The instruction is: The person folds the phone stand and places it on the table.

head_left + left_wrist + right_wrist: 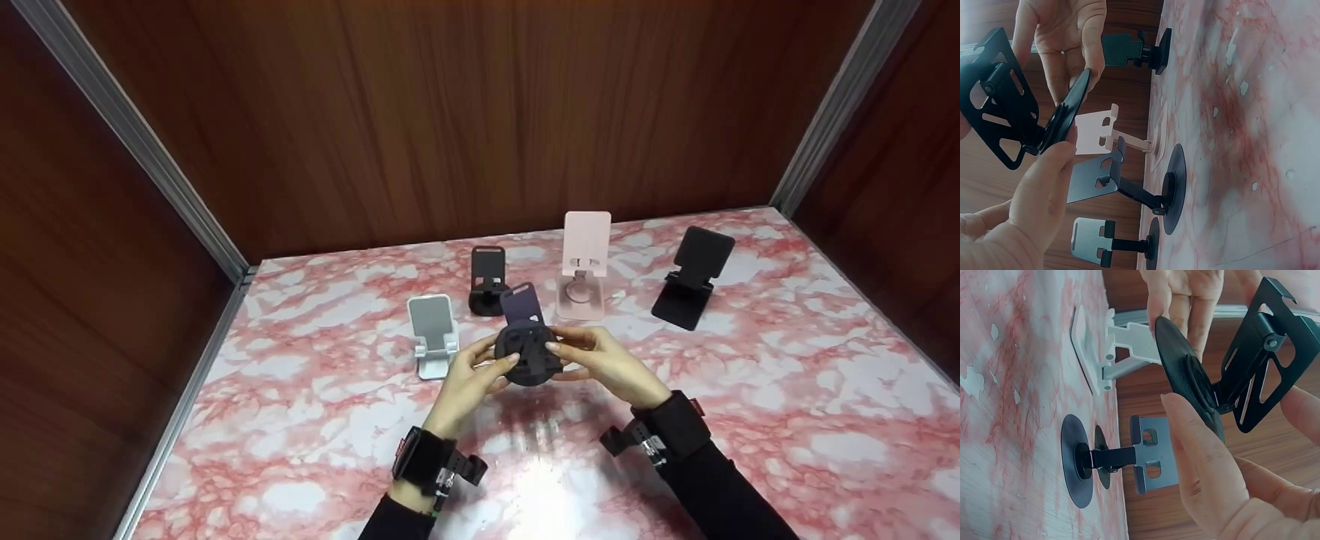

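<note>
Between both hands a black phone stand with a round base [529,358] is held up above the table. The left hand [472,371] grips its left edge, thumb on the near face. From the other side the right hand [604,361] pinches the edge of the disc. The right wrist view shows the stand's flat disc [1176,360] and its cut-out bracket [1266,343], folded near each other. Just behind it, partly hidden in the head view, stands a dark purple-blue phone stand [521,304], whose round base [1175,188] rests on the table.
A white phone stand [432,322] stands just left of the left hand. Farther back are a small black round-based stand [489,266] and a pink stand [586,240]. A black stand [701,255] is at the right. Wooden panels [480,112] enclose the marbled table [315,420].
</note>
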{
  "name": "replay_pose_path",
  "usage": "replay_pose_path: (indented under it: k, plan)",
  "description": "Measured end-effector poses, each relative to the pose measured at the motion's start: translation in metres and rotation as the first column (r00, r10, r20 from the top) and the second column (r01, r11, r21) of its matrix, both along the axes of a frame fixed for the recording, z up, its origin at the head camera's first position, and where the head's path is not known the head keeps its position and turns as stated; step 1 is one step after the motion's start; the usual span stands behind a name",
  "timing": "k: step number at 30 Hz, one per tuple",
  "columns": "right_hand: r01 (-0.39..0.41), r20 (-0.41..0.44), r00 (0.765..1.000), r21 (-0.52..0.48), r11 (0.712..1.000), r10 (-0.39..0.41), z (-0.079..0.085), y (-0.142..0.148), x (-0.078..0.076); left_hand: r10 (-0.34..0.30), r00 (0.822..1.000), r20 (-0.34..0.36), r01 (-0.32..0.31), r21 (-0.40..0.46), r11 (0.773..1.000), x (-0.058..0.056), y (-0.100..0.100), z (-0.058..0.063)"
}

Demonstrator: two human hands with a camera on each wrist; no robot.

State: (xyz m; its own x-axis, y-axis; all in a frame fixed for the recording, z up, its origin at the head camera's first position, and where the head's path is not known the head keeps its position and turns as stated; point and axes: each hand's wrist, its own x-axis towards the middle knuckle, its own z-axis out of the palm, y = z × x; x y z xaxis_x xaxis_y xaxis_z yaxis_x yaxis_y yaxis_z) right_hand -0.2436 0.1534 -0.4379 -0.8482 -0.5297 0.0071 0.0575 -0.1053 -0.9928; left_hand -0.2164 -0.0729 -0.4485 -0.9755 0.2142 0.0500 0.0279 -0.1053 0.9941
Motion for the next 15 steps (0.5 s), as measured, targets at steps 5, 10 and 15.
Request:
replay_pose_path:
  k: [5, 10, 15]
  plan:
    - [0.020, -0.013, 1.000, 0.034, 0.999, -0.020, 0.0008, 0.0005, 0.0000, 0.003, 1.000, 0.015, -0.003, -0.013, 1.000, 0.0005, 0.0002, 0.0017]
    - [0.033, -0.026, 0.999, 0.054, 0.998, -0.032, 0.0018, 0.0008, 0.0015, -0.001, 1.000, 0.028, 0.001, -0.007, 1.000, 0.0015, -0.0001, 0.0022]
    - [0.042, -0.057, 0.998, 0.083, 0.996, -0.038, 0.0028, 0.0010, 0.0023, -0.001, 0.999, 0.035, 0.002, -0.015, 1.000, 0.0016, -0.0001, 0.0021]
